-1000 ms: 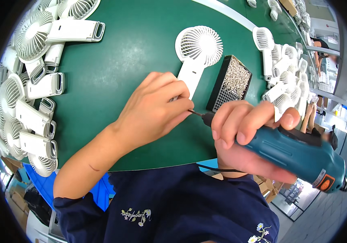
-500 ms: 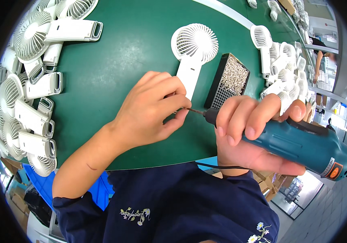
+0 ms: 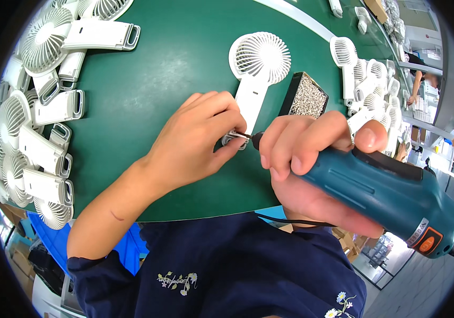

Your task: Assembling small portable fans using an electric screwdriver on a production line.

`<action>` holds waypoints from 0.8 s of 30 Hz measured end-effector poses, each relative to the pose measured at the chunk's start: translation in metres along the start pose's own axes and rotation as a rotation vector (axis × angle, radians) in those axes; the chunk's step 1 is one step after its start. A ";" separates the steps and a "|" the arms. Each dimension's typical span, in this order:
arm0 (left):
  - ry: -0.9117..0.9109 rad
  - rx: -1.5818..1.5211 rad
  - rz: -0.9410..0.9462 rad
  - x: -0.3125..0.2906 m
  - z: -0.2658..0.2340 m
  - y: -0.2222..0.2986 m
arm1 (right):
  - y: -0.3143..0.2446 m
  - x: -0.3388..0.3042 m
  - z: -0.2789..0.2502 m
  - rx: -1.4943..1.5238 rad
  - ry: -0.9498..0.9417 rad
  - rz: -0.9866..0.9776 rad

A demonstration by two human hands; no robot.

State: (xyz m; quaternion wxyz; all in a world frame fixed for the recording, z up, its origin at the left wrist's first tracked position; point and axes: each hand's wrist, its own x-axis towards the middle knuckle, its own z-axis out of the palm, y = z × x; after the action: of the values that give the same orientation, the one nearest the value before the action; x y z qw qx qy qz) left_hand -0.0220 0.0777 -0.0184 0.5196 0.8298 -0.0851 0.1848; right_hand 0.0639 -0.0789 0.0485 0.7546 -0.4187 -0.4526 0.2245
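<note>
Head view shows a white, slatted fan (image 3: 261,58) — left hand (image 3: 195,135) pinching its slim handle's end (image 3: 236,140), right hand (image 3: 312,159) clasping a screwdriver (image 3: 381,196).

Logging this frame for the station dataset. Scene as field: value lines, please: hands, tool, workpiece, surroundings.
left hand: left hand at the fan's handle end; exact grip hidden
right hand: right hand wrapped around the driver
tool: blue-green driver, nose pointing at the left hand; tip contact unclear
workpiece: white fan, flat on the table, head away from the person
parts: black box of small metal pieces, right of the fan, partly hidden
surroundings: green table; left pile and right group of similar fans
</note>
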 end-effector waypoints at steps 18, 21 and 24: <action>-0.037 -0.003 -0.023 -0.002 0.002 -0.001 | 0.010 0.004 0.006 -0.004 -0.016 -0.008; -0.058 0.004 -0.017 -0.001 -0.001 -0.002 | 0.015 0.004 0.011 -0.042 -0.002 -0.030; -0.103 0.027 -0.032 0.000 -0.002 -0.001 | 0.008 0.003 0.015 -0.026 0.114 -0.130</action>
State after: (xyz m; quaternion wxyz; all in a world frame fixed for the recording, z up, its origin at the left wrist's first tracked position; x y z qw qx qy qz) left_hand -0.0218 0.0803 -0.0180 0.5064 0.8464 -0.0958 0.1345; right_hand 0.0528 -0.0663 0.0465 0.7865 -0.4104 -0.4381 0.1447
